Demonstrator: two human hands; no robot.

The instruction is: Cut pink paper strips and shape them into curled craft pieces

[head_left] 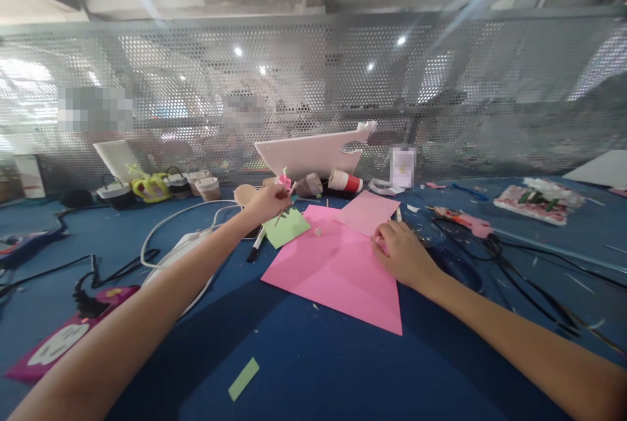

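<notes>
My left hand [272, 204] is closed in a pinch above a light green sheet of paper [287, 228], on a thin stick [279, 217] that pokes out below the fingers. Just behind that hand is a small pink flower-like piece [284, 181]; whether it touches the stick I cannot tell. My right hand [404, 256] rests, fingers loosely bent and apart, on the right edge of a large pink sheet of paper [337, 271]. A paler pink sheet [369, 212] overlaps its top. A tiny pale scrap [318, 232] lies on the large sheet.
Behind the papers lie a red-and-white paper cup [345, 181] and a white board [313, 153]. A glue gun [463, 220] with black cables is at right. White cords and a purple power strip [73, 336] are at left. A green paper strip [243, 379] lies in front.
</notes>
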